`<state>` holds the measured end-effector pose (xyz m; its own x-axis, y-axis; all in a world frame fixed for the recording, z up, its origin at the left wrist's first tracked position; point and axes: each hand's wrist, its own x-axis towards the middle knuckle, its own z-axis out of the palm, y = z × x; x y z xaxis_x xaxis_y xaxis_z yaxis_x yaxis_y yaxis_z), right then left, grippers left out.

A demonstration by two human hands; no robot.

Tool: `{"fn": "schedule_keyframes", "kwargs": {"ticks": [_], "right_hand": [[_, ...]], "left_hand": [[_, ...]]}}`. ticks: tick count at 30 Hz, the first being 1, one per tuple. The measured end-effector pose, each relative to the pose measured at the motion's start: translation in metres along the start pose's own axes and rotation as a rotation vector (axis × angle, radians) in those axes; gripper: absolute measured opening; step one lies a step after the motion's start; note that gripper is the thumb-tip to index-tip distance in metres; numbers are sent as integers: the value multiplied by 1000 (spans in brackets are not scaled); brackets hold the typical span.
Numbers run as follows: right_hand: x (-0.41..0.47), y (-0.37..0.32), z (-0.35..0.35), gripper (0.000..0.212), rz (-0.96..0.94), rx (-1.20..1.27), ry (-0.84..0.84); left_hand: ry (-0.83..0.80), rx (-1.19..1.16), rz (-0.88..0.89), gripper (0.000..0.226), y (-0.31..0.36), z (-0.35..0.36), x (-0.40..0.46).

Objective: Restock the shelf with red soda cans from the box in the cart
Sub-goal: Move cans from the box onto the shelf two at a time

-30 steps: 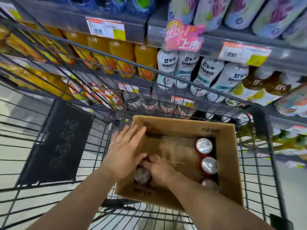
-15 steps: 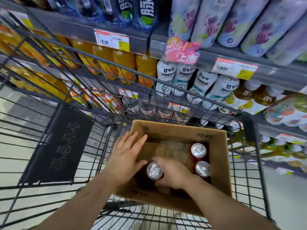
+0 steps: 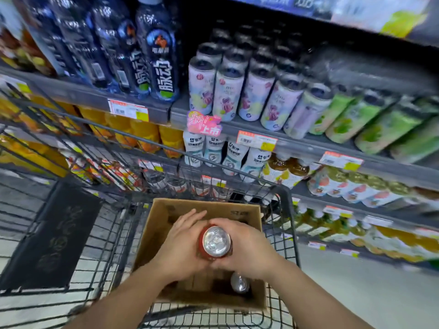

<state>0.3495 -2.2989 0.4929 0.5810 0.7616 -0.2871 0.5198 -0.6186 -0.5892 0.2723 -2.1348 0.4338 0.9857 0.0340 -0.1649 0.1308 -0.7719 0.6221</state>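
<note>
1. The right hand [image 3: 247, 248] wraps the red soda can [image 3: 215, 243] from its right side, fingers curled round the body; the left hand [image 3: 183, 243] presses against the can's left side with fingers lying fairly straight. Two hands probably steady the can as it clears the box.
2. The can is upright, silver top facing the camera, held above the cardboard box [image 3: 164, 210] near its middle, not resting on anything.
3. Another can [image 3: 240, 282] stands inside the box, toward its near right corner, below the right wrist.
4. The box sits in the wire shopping cart [image 3: 288, 210], keeping the stock within reach.
5. Beyond the box, the shelf [image 3: 308, 144] holds rows of drinks; a low tier just past the cart's far rim seems to carry similar cans, a likely destination.
</note>
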Motion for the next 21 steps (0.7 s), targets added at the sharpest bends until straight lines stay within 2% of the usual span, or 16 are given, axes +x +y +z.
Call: {"fn": "schedule_keyframes", "kwargs": {"ticks": [5, 10, 21], "right_hand": [[-8, 13, -5, 88, 35, -22, 31], [-14, 37, -7, 91, 130, -30, 53], [-26, 74, -8, 87, 249, -17, 89]], "left_hand": [[-8, 18, 18, 96, 2, 8, 11], [-40, 15, -50, 104, -20, 28, 24], [-98, -36, -90, 97, -74, 80, 55]]}}
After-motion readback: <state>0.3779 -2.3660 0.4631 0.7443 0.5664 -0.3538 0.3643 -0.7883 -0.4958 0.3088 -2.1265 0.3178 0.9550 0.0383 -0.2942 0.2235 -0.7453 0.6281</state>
